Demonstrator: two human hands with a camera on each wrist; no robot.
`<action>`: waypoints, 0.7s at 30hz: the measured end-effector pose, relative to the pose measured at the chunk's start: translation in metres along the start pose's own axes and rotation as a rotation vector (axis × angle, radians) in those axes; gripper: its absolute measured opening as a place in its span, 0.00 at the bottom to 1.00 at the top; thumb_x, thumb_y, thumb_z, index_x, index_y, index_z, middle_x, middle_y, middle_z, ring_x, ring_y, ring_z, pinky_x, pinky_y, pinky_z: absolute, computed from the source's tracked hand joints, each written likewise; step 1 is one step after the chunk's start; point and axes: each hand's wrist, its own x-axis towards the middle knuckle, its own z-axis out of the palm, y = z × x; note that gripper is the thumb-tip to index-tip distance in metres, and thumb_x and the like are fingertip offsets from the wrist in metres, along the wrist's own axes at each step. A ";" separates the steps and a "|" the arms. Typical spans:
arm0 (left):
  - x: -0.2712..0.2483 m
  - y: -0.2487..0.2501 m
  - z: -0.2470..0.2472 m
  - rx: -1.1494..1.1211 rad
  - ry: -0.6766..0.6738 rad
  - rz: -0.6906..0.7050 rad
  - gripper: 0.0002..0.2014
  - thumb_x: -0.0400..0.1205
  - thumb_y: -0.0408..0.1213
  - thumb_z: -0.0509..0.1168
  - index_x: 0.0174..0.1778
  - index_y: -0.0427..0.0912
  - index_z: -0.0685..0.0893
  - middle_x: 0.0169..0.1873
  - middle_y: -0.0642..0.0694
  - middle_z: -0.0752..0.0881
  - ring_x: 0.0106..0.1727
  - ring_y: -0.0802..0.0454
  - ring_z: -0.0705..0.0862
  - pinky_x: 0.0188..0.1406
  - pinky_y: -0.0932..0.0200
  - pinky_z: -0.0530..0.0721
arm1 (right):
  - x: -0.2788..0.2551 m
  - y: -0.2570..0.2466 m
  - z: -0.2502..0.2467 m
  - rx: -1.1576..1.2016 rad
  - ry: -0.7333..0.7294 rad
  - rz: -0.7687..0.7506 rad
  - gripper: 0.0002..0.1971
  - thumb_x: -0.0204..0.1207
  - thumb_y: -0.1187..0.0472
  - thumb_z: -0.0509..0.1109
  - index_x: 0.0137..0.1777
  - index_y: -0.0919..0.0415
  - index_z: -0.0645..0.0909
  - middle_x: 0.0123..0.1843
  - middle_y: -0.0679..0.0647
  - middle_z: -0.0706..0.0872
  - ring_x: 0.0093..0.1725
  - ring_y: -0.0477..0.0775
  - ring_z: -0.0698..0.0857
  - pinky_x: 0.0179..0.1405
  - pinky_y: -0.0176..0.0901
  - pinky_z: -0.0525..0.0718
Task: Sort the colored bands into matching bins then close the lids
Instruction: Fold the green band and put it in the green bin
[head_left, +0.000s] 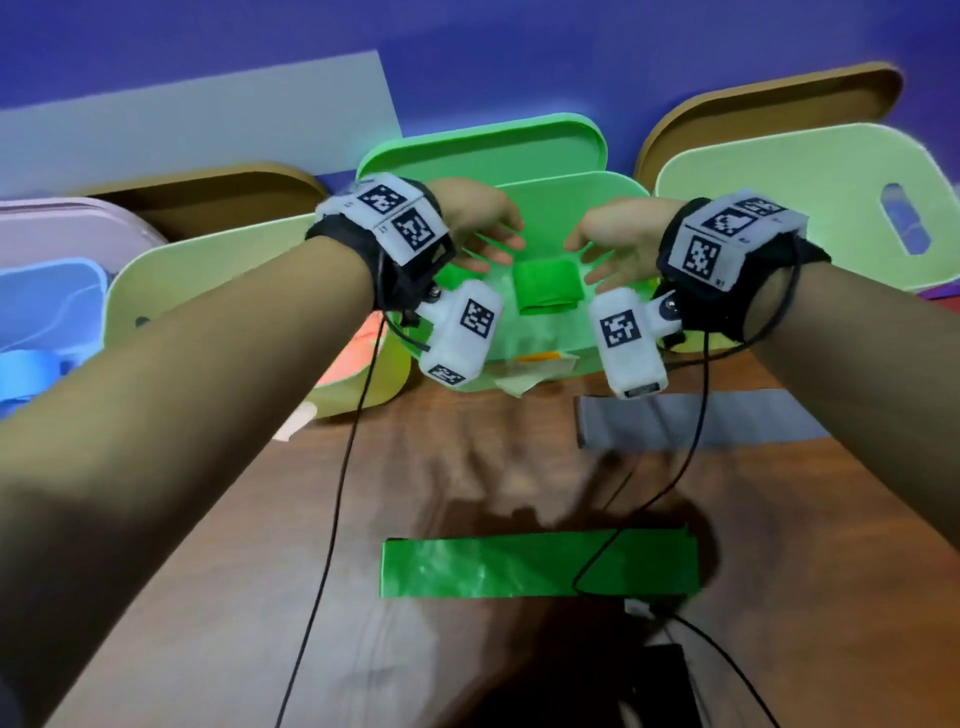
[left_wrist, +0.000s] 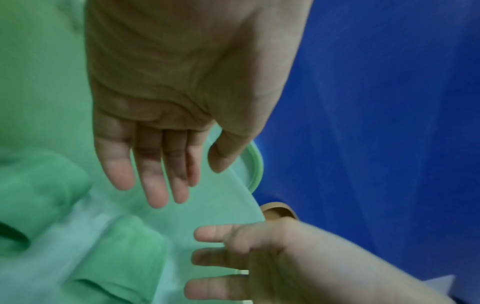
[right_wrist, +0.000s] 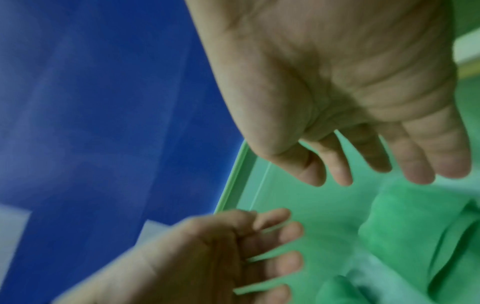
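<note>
Both hands hover over the open green bin (head_left: 587, 197), palms facing each other, holding nothing. My left hand (head_left: 493, 239) has straight fingers, as the left wrist view shows of the left hand (left_wrist: 161, 164). My right hand (head_left: 597, 249) is spread too, as is plain of the right hand (right_wrist: 363, 164) in its wrist view. A folded green band (head_left: 545, 288) lies in the bin between and below them, apart from the fingers. A second green band (head_left: 540, 569) lies flat on the wooden table near me. A grey band (head_left: 701, 421) lies at the right of the table.
The green lid (head_left: 483, 150) stands upright behind the green bin. A yellow-green bin (head_left: 208, 280) at the left holds an orange band (head_left: 358, 348). A blue bin (head_left: 47, 312) sits far left. Another yellow-green lid (head_left: 805, 208) stands at the right. Black cables trail over the table.
</note>
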 end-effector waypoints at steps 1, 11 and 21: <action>-0.006 -0.002 -0.003 -0.008 0.007 0.054 0.09 0.87 0.38 0.53 0.42 0.46 0.75 0.38 0.52 0.82 0.34 0.57 0.80 0.34 0.63 0.76 | -0.007 0.001 0.003 -0.017 0.011 -0.015 0.21 0.83 0.62 0.60 0.74 0.67 0.68 0.71 0.63 0.74 0.62 0.62 0.81 0.63 0.53 0.80; -0.109 -0.066 0.002 0.303 0.301 0.537 0.06 0.83 0.32 0.60 0.50 0.39 0.83 0.40 0.48 0.84 0.33 0.60 0.80 0.36 0.67 0.79 | -0.090 0.032 0.048 -0.395 0.340 -0.563 0.13 0.78 0.66 0.59 0.56 0.65 0.84 0.56 0.62 0.86 0.48 0.57 0.80 0.47 0.39 0.74; -0.142 -0.204 0.044 0.840 0.363 0.641 0.14 0.80 0.40 0.65 0.60 0.40 0.80 0.57 0.39 0.82 0.61 0.41 0.78 0.57 0.46 0.77 | -0.117 0.093 0.133 -0.799 0.417 -0.901 0.15 0.74 0.70 0.62 0.61 0.69 0.78 0.77 0.66 0.67 0.76 0.67 0.64 0.74 0.60 0.63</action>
